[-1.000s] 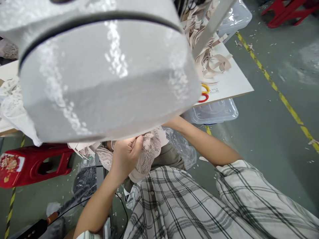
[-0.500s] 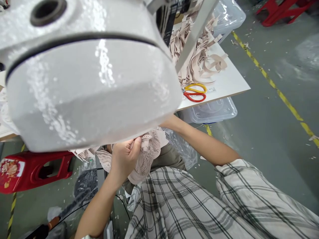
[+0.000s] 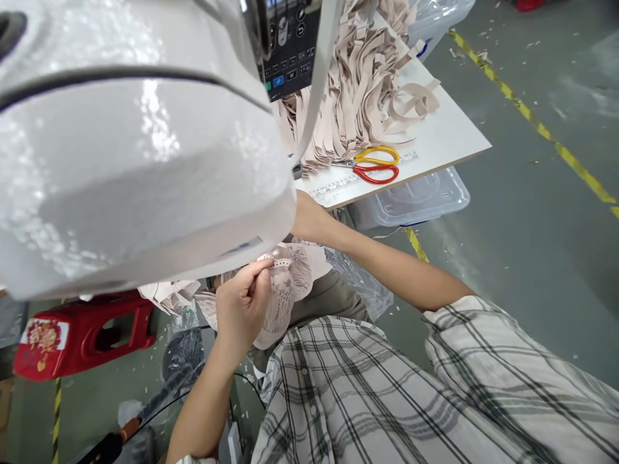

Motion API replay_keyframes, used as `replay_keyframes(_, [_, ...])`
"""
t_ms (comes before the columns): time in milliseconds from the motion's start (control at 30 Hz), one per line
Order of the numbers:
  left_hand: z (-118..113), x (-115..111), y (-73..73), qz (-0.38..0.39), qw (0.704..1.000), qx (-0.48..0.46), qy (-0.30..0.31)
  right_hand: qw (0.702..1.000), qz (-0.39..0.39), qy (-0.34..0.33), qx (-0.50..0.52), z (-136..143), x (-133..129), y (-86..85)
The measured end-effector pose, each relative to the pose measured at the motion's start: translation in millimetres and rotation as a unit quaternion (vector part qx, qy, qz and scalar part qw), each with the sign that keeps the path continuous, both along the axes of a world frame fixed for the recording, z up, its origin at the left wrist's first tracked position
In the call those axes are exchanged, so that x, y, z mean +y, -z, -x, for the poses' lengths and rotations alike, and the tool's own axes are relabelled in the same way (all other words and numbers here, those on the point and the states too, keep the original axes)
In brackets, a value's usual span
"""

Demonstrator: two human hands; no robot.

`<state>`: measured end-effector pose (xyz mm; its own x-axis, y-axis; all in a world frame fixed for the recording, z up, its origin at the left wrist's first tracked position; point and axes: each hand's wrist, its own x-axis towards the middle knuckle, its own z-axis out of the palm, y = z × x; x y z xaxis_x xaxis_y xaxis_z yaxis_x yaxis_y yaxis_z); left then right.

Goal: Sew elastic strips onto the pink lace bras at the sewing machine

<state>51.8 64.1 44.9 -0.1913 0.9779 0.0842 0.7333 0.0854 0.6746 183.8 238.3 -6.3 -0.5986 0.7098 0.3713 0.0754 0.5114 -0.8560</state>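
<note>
My left hand (image 3: pixel 243 303) is closed, thumb and forefinger pinching the scalloped edge of a pale pink lace fabric piece (image 3: pixel 283 299). The lace hangs down over my lap below the head of a white sewing machine (image 3: pixel 159 187). My right hand (image 3: pixel 304 216) reaches in under the machine's right side. Only its wrist and the back of it show; the fingers are hidden behind the machine head, so what they touch cannot be seen. More folded pink fabric (image 3: pixel 171 294) lies to the left of my left hand.
On the white table (image 3: pixel 447 138) lie a heap of beige fabric strips (image 3: pixel 360 84), scissors (image 3: pixel 380 164) with yellow and red handles, and a printed ruler. A control panel (image 3: pixel 293 48) stands behind the machine. Clear plastic bins (image 3: pixel 420 196) sit below the table; a red stool (image 3: pixel 87 335) is at left.
The view has shifted, so the machine sits farther left and more of the control panel and strips shows. My left hand still pinches the lace, with its edge showing more clearly.
</note>
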Motion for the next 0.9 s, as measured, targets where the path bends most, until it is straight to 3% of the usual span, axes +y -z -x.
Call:
replay_keyframes(533, [7,-4,7.9,-0.027,0.999,0.013,-0.042,1.0,-0.011,0.026,-0.007,5,-6,2.9])
replay_keyframes(900, [12,-7,11.9,-0.045,0.998,0.0,-0.049,0.999,0.024,0.037,-0.015,8,-10,-2.8])
